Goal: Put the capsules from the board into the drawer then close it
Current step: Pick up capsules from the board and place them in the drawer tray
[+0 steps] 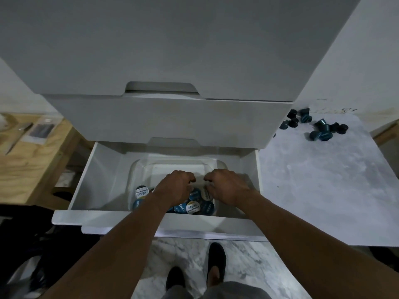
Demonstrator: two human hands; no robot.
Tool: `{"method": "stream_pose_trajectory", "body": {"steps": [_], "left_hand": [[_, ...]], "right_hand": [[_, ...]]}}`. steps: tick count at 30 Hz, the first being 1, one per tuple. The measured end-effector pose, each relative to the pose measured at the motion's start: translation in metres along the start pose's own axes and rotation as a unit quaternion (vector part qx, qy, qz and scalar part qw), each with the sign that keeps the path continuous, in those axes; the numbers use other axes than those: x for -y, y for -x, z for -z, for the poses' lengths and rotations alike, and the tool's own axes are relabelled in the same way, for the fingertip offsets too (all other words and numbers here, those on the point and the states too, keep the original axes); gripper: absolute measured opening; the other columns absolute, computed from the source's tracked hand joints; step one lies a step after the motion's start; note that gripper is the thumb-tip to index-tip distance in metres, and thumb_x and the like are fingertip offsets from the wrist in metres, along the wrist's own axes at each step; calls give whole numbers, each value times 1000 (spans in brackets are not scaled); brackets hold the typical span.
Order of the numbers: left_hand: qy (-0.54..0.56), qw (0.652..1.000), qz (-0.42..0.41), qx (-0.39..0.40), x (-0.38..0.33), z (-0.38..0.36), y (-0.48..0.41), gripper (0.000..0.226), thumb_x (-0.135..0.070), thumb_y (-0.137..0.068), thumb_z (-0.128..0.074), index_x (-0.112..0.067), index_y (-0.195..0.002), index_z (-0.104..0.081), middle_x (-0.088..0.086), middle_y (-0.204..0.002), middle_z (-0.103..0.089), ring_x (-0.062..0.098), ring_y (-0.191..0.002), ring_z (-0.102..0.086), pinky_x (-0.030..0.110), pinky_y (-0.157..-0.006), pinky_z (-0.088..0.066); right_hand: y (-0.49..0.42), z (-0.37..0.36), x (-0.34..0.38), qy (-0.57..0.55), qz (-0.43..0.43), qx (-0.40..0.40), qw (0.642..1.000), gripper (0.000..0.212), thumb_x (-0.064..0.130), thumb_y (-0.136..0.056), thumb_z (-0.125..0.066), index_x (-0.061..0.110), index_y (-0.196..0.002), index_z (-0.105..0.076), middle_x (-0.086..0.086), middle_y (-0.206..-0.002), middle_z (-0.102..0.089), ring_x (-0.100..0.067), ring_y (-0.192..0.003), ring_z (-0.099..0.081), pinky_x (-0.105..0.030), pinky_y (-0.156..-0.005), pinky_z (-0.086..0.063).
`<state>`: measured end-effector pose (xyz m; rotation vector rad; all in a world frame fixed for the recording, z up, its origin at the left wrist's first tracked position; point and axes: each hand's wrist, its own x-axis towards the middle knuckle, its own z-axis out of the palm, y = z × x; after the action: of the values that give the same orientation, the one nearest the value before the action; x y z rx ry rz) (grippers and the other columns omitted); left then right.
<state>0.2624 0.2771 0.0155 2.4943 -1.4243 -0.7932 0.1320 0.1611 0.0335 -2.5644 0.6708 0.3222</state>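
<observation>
The white bottom drawer (pixel 103 175) stands pulled out below me. Inside it a clear plastic tray (pixel 138 169) holds several blue and white-lidded capsules (pixel 142 192). My left hand (pixel 174 186) and my right hand (pixel 226 186) hover side by side over the tray, palms down with fingers curled under. What the fingers hold is hidden. More dark blue capsules (pixel 319 129) lie scattered at the far end of the white marble board (pixel 323 180) to the right of the drawer unit.
Two shut white drawers (pixel 168 119) sit above the open one. A wooden table (pixel 28 160) on the left carries a knife (pixel 19 137) and a plastic packet (pixel 41 130). My feet (pixel 216 264) stand on a marble floor below the drawer front.
</observation>
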Motion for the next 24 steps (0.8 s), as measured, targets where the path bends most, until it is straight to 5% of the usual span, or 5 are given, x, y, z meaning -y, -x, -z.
{"method": "stream_pose_trajectory", "body": {"steps": [9,24], "left_hand": [[-126,982,13,-142,-24,29,44,34,-29,-95,-47,-12,-123,-51,11,-121,-55,28,-110,-54,37,-88,-46],[-154,931,-193,-270,-151,45,114,30,-24,-94,-45,-6,-116,-52,14,-115,-56,31,-102,-56,38,-80,-46]], "right_hand": [[32,24,17,39,-53,-137,988,35,36,-96,-46,13,-120,-59,-9,-123,-60,-27,-110,-56,-37,-91,-44],[179,51,-12,61,-193,-287,936,36,36,-93,-50,11,-117,-57,-11,-119,-59,-31,-109,-52,-43,-86,-47]]}}
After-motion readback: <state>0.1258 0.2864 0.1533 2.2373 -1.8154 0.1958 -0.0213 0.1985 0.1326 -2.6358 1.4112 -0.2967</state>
